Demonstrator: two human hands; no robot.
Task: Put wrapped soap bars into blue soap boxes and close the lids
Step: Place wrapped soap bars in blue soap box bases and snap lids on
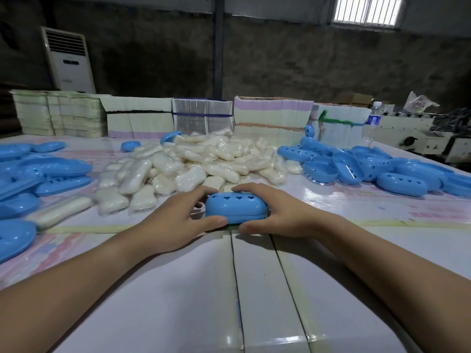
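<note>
We see our left hand [175, 220] and right hand [277, 215] gripping a closed blue soap box [235, 208] on the tabletop [254, 289], wrapped soap bars [193, 161] heaped beyond it, open blue boxes [369, 164] piled far right.

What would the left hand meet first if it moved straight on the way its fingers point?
The left hand already grips the blue soap box. Beyond that, probably the pile of wrapped soap bars, though depth is unclear.
</note>
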